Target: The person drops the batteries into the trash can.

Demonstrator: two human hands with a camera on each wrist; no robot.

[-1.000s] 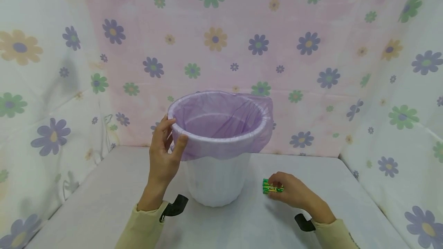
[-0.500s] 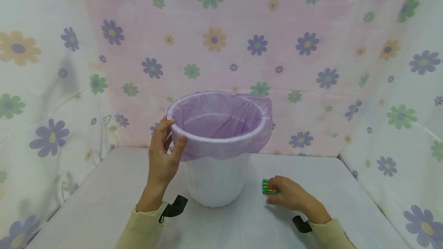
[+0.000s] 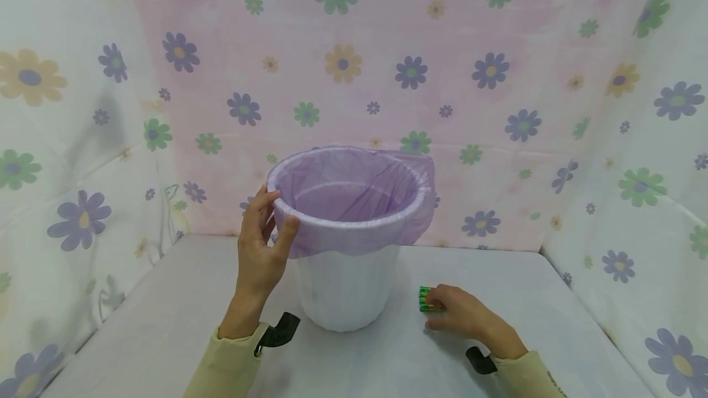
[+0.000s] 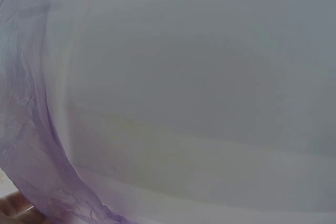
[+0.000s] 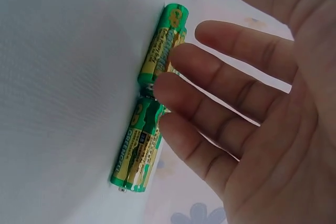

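A white trash bin [image 3: 345, 290] stands upright, lined with a purple bag [image 3: 354, 238] folded over its rim. My left hand [image 3: 261, 263] holds the bin's left side at the rim, thumb on the front of the bag. In the left wrist view, bag and bin wall fill most of the picture, with fingers [image 4: 21, 211] at the lower left corner. Green-and-gold batteries [image 3: 424, 300] lie on the table right of the bin, in two end-to-end groups. Fingertips of my right hand [image 5: 236, 98] touch them, its thumb standing apart. The hand partly hides the batteries in the head view.
A white cloth covers the table [image 3: 182, 318]. Flower-printed curtains [image 3: 381, 29] enclose the back and both sides. The bin stands between my hands, its open mouth well above the batteries.
My right hand has shifted slightly left and down over the batteries, covering more of them, and its thumb has moved away from them. The left hand and bin stay in place.
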